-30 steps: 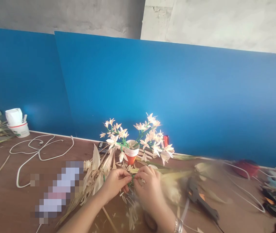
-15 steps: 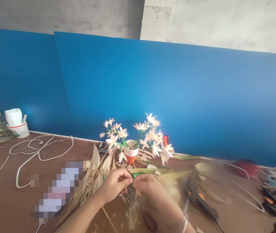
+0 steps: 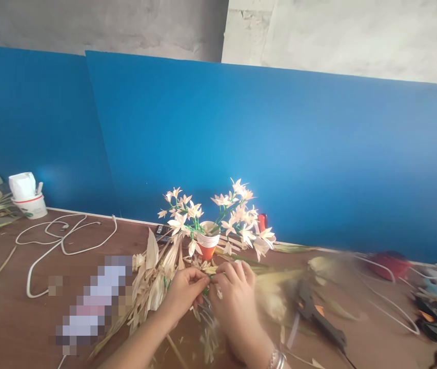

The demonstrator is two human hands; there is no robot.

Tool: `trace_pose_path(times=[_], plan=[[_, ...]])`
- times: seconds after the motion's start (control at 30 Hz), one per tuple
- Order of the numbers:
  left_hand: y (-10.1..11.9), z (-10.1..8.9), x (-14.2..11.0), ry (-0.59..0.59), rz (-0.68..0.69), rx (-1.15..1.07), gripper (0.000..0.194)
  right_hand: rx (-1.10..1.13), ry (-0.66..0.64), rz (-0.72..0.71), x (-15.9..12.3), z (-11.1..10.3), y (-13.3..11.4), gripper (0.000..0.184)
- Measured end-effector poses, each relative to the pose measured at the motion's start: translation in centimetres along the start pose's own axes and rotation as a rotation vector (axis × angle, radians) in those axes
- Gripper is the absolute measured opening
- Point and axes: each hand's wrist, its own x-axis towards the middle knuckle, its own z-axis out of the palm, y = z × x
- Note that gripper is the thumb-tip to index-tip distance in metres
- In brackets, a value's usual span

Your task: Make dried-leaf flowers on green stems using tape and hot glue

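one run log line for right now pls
left hand: pinched at green bit | right hand: against left fingertips | ahead: flowers, cup | right: glue gun

The right hand (image 3: 232, 294) hides much of the green piece (image 3: 205, 290), and pixelation masks a pale object (image 3: 94, 301).

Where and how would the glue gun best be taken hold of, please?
Probably by its slim handle, with the right hand coming from above and the near side. The glue gun lies on the table, handle slanting toward the near right, with the cord leaving its end and the orange trigger farther up.
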Motion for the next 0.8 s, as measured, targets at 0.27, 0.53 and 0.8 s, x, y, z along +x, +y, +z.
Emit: trace_pose_path(times=[0.27,0.53,0.8], plan=[[0.11,-0.39,0.1,-0.052,-0.013,-0.071,0.028,0.025,0.029,-0.021,0.1,0.09,0.53,0.012],[-0.24,-0.26,0.43,-0.062,0.03,-0.16,0.028,0.162,0.024,0.046,0.67,-0.54,0.29,0.014],[0.31,-0.5,0.11,-0.114,-0.015,-0.175,0.032,0.101,0.051,-0.002,0.51,-0.53,0.33,0.012]])
